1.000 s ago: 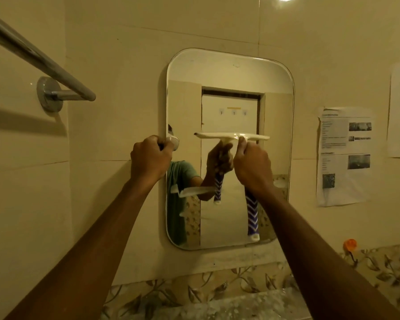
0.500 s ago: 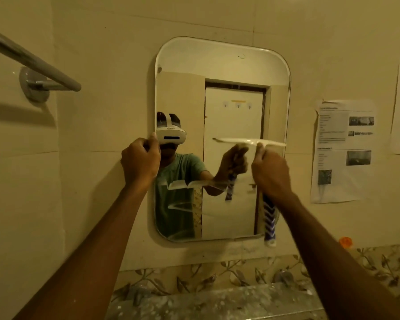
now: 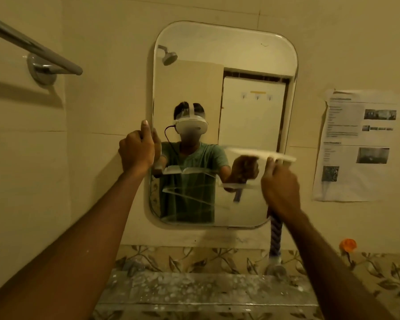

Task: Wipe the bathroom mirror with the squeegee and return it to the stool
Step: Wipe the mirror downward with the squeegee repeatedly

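Wall mirror (image 3: 224,65) with rounded corners, fixed to pale tiles. Left hand (image 3: 136,151) clamped on the mirror's left edge at mid-height, fingers curled around the rim, thumb pointing up. Right hand (image 3: 280,188) closed around the squeegee (image 3: 261,154) just below its head; white blade held level against the glass at the right side, about mid-height, its right tip reaching the mirror's edge. Blue-and-white striped handle hanging down below the fist, past the bottom right corner of the mirror. Streaks of wet residue across the lower half of the glass. Chrome towel bar (image 3: 32,46) on the wall at upper left. Printed sheet (image 3: 356,146) stuck to the tiles right of the mirror. Small orange hook (image 3: 347,244) low on the right. Leaf-patterned tile border (image 3: 194,259) beneath, above a speckled ledge (image 3: 194,289).
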